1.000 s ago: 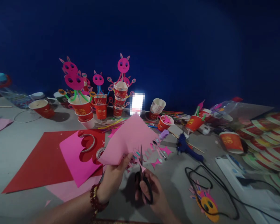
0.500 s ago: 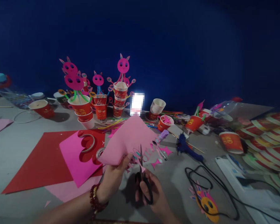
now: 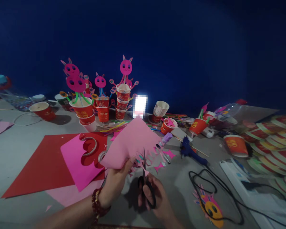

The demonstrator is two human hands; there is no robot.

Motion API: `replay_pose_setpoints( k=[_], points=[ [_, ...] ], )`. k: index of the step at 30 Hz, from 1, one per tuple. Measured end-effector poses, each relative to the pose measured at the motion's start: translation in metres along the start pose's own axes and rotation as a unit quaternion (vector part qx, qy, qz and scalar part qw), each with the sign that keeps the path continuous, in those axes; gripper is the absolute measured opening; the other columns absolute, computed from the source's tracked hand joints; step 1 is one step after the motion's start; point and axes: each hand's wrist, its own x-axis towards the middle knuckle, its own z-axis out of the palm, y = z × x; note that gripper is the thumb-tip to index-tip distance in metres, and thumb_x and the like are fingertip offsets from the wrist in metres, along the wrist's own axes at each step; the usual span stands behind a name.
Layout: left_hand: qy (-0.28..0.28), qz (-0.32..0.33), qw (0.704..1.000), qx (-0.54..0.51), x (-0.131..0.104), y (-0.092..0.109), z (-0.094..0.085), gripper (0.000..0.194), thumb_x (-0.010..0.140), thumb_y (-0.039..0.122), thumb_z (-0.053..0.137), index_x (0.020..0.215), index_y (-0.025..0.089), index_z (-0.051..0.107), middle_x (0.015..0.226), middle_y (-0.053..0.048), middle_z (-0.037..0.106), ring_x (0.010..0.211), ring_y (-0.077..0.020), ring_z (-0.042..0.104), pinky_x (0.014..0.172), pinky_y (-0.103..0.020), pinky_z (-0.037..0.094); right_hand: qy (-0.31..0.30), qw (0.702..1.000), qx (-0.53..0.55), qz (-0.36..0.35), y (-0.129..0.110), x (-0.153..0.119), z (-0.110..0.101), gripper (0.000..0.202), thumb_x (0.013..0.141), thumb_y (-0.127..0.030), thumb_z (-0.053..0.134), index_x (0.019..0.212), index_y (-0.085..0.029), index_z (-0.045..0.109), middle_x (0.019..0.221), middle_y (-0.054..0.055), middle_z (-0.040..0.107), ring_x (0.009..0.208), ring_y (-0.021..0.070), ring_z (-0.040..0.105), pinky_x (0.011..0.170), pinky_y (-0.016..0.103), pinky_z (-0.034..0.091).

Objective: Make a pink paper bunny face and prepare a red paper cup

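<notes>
Hardly any shift shows since the earlier frame: the left hand (image 3: 116,183), the right hand (image 3: 157,194), the light pink sheet (image 3: 138,136) and the black scissors (image 3: 144,180) keep nearly the same places. A dark blue backdrop (image 3: 143,47) rises behind the grey table (image 3: 178,184). On the left lies a large red sheet (image 3: 43,165), with a cut-out magenta sheet (image 3: 78,162) over its right part. The light pink sheet is raised at the middle, its lower left corner curled; the left hand pinches its near edge between thumb and fingers. Cups with pink paper figures, among them a stack of red cups (image 3: 122,103), stand behind. The right hand is curled around the scissors' handles, blades pointing away from the person at the sheet's near edge; how wide they are open, I cannot tell. To the right lies a blue glue gun (image 3: 192,152). Beaded bracelets (image 3: 97,203) circle the left wrist. Smallest are pink scraps, one (image 3: 159,167) just right of the blades.
</notes>
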Motion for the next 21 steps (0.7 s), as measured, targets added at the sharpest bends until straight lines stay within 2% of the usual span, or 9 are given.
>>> replay_pose_setpoints(
  k=[3, 7, 10, 14, 18, 21],
  points=[
    [0.005, 0.006, 1.000, -0.003, 0.000, 0.004, 0.000, 0.024, 0.081, 0.041, 0.062, 0.070, 0.021, 0.069, 0.070, -0.005, 0.070, 0.068, -0.0197, 0.065, 0.070, -0.027, 0.056, 0.010, 1.000, -0.020, -0.008, -0.004, 0.000, 0.001, 0.051, 0.075, -0.064, 0.076, 0.079, -0.021, 0.048, 0.067, -0.007, 0.051, 0.038, 0.0078, 0.055, 0.031, 0.015, 0.034],
    [0.013, 0.022, 0.999, 0.022, 0.003, 0.007, -0.004, 0.022, 0.076, 0.039, 0.066, 0.065, 0.020, 0.072, 0.063, -0.004, 0.068, 0.061, -0.0190, 0.063, 0.064, -0.027, 0.056, 0.002, 0.999, -0.034, -0.007, -0.010, 0.000, 0.002, 0.053, 0.075, -0.066, 0.075, 0.078, -0.021, 0.048, 0.066, -0.006, 0.051, 0.038, 0.0069, 0.053, 0.030, 0.014, 0.028],
    [0.009, 0.037, 0.999, 0.039, 0.005, 0.006, -0.007, 0.017, 0.073, 0.036, 0.069, 0.069, 0.020, 0.075, 0.063, -0.004, 0.069, 0.058, -0.0183, 0.062, 0.062, -0.027, 0.055, -0.003, 0.999, -0.041, -0.010, -0.011, 0.000, 0.002, 0.054, 0.075, -0.068, 0.074, 0.077, -0.021, 0.048, 0.064, -0.006, 0.050, 0.038, 0.0063, 0.052, 0.031, 0.014, 0.030],
    [0.006, 0.006, 1.000, -0.023, 0.006, 0.001, -0.003, 0.021, 0.076, 0.038, 0.068, 0.068, 0.019, 0.070, 0.062, -0.002, 0.065, 0.059, -0.0161, 0.059, 0.064, -0.026, 0.054, -0.004, 0.999, -0.049, -0.012, -0.006, 0.000, -0.001, 0.053, 0.074, -0.068, 0.073, 0.077, -0.021, 0.049, 0.063, -0.007, 0.050, 0.038, 0.0064, 0.051, 0.032, 0.014, 0.033],
    [0.007, -0.041, 0.993, -0.107, 0.007, -0.002, 0.001, 0.026, 0.070, 0.041, 0.075, 0.064, 0.018, 0.064, 0.061, 0.001, 0.060, 0.060, -0.0142, 0.055, 0.063, -0.026, 0.051, 0.018, 0.999, -0.028, -0.023, 0.004, 0.001, -0.005, 0.052, 0.071, -0.065, 0.078, 0.079, -0.021, 0.051, 0.066, -0.006, 0.051, 0.037, 0.0064, 0.051, 0.031, 0.015, 0.031],
    [0.016, -0.046, 0.990, -0.130, 0.009, -0.002, 0.002, 0.025, 0.067, 0.039, 0.076, 0.065, 0.017, 0.064, 0.063, 0.000, 0.060, 0.062, -0.0142, 0.055, 0.063, -0.026, 0.049, 0.010, 0.999, -0.030, -0.023, 0.003, 0.001, -0.005, 0.051, 0.072, -0.065, 0.077, 0.078, -0.021, 0.051, 0.065, -0.006, 0.051, 0.037, 0.0067, 0.052, 0.031, 0.015, 0.030]
  ],
)
